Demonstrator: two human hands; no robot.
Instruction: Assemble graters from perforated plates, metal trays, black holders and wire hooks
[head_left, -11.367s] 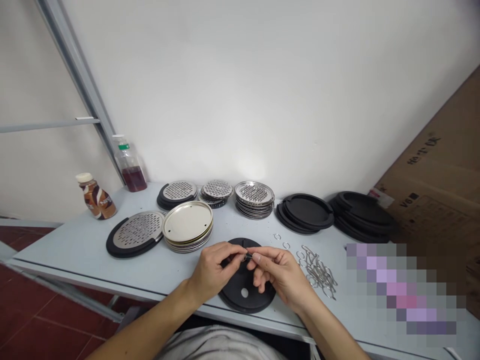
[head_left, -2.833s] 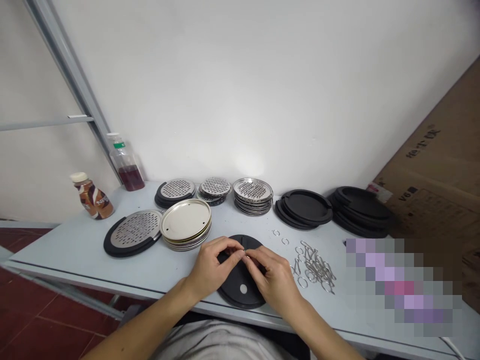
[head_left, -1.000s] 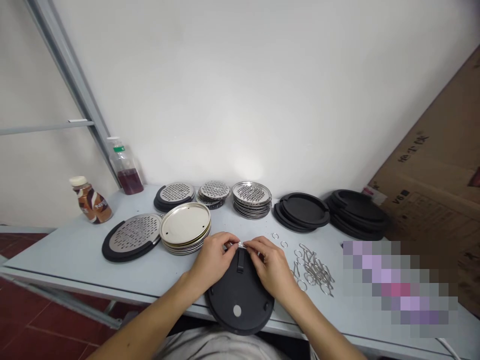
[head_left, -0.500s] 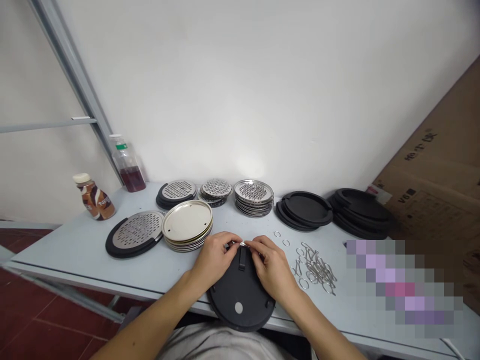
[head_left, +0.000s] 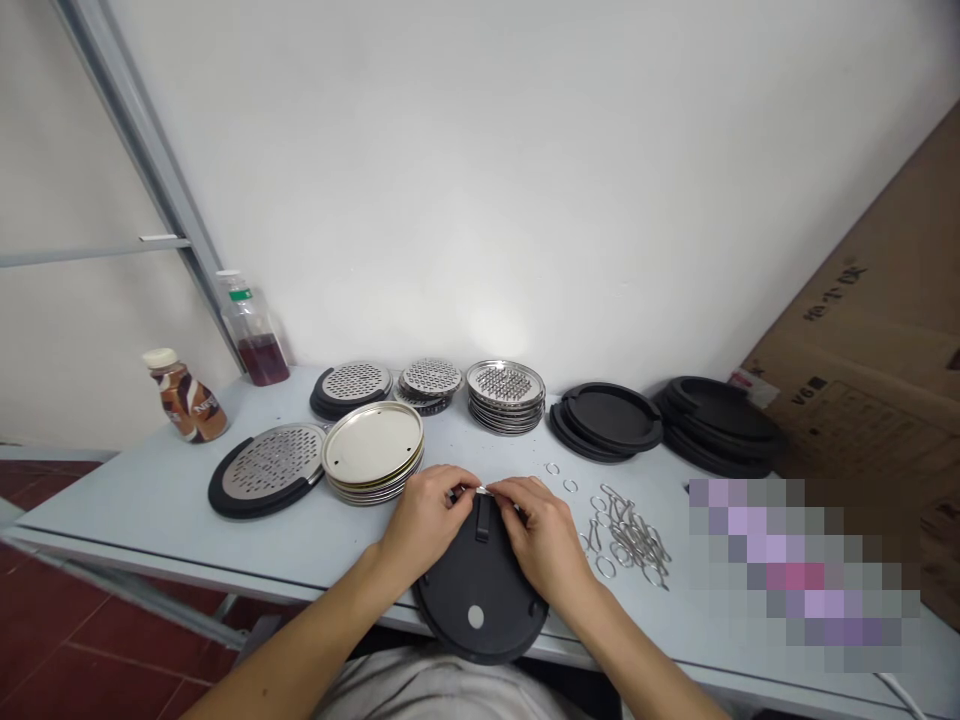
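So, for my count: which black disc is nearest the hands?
The lone black disc at the table edge; left hand and right hand pinch a small metal piece at its rim. The black stacks sit farther back.

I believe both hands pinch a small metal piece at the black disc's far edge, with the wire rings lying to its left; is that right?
Not quite: the head view shows the wire rings lying to the right of the black disc; the rest holds.
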